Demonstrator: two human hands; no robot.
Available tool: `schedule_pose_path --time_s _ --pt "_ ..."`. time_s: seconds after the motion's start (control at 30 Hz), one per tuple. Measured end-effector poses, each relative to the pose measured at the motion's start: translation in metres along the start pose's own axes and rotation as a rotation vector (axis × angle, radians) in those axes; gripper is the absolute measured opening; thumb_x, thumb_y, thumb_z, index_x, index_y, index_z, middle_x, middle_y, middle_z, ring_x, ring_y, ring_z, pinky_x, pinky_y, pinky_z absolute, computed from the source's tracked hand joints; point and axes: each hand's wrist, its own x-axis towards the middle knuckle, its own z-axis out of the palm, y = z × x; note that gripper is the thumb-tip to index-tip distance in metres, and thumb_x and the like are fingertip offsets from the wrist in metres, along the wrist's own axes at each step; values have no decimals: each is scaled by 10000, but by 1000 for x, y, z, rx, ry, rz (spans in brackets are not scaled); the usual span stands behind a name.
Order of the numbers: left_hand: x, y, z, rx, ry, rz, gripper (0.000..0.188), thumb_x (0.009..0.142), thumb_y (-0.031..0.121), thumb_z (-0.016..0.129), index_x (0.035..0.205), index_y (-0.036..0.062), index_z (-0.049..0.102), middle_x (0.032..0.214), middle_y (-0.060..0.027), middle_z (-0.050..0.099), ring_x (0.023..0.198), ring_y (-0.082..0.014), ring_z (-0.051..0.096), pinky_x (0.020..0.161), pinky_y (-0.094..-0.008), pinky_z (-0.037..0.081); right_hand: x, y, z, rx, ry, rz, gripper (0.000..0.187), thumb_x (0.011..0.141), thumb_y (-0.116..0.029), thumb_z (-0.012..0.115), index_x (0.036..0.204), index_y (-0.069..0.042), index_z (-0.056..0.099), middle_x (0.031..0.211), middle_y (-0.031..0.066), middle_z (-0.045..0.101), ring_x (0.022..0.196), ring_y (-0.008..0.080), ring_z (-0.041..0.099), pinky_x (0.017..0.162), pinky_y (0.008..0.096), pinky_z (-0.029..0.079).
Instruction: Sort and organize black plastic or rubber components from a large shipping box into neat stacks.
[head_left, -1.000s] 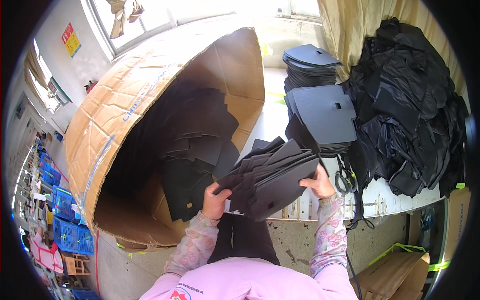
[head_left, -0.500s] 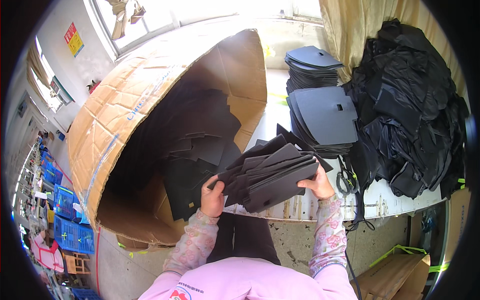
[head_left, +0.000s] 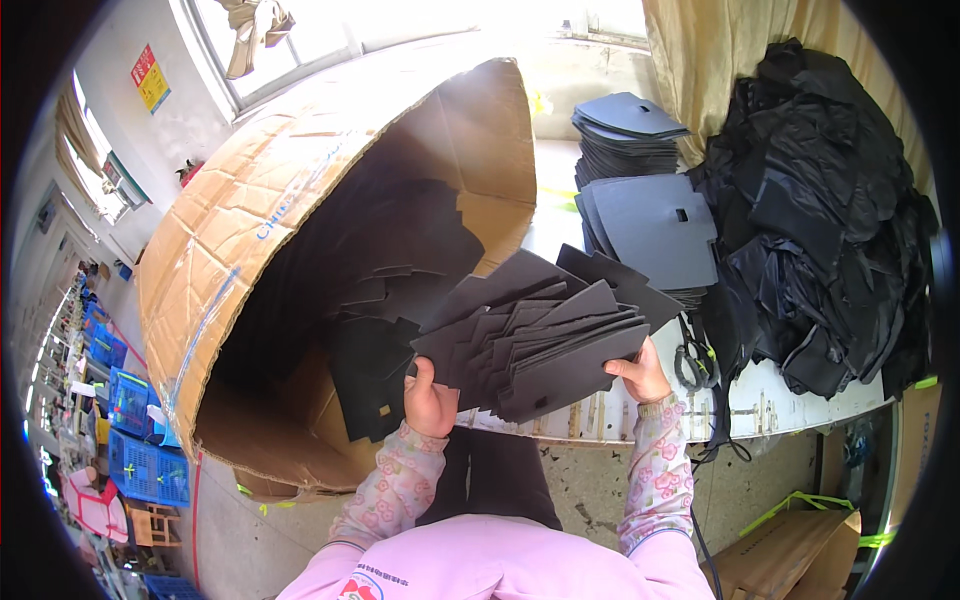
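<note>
A loose bundle of flat black die-cut sheets (head_left: 545, 345) is held between my two hands in front of me. My left hand (head_left: 430, 400) grips the bundle's left end, thumb raised at its edge. At the right end, my right hand (head_left: 641, 374) pinches the sheets, its thumb on top and its other fingers hidden underneath. The sheets are fanned unevenly, and some stick out at the far side. Left of the bundle, a big cardboard box (head_left: 250, 210) lies on its side with more black sheets (head_left: 400, 240) inside.
Two neat stacks of grey-black sheets, the nearer stack (head_left: 650, 230) and the farther stack (head_left: 628, 135), stand on the white table (head_left: 600, 415). Black-handled scissors (head_left: 695, 365) lie right of my right hand. A black fabric heap (head_left: 820, 220) fills the table's right side.
The sheets in my hands have spread out more, with the far ones fanning toward the back. My left hand has shifted slightly right and down along the bundle's edge.
</note>
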Motion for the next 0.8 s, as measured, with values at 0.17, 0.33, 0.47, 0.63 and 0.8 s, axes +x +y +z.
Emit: schedule_pose_path --time_s 0.17,0.33,0.47,0.63,0.8 --pt "4 -18 -16 36 38 23 533 981 415 457 1367 48 427 1371 -95 498 1279 -253 458 1085 -437 352 9 -7 19 -39 -33 -57 765 665 44 799 1317 -29 404 1228 54 537 1147 161 492 1015 312 366" --pt "1 -13 -1 -34 95 -27 459 944 337 578 1283 42 488 1299 -94 540 1215 -251 509 1029 -429 417 9 -8 28 -38 16 -51 780 668 39 804 1322 -36 385 1222 55 535 1146 166 490 1017 317 368" --pt "3 -10 -10 -24 130 13 462 951 331 569 1291 31 483 1300 -103 545 1203 -252 520 1025 -423 420 4 -5 29 -9 3 -30 784 660 31 813 1314 -45 388 1220 56 538 1141 170 497 998 319 387" --pt "6 -5 -4 12 184 116 408 966 286 553 1257 3 512 1257 -115 573 1155 -246 551 1000 -394 438 -1 -4 27 27 44 -40 762 651 42 817 1280 -54 396 1182 42 551 1118 159 509 972 319 408" --pt "7 6 -12 233 213 252 304 967 211 561 1155 -27 590 1138 -111 637 1023 -215 612 927 -344 480 -4 -7 20 31 38 -66 738 635 87 810 1236 -63 409 1139 24 564 1071 143 531 947 304 423"
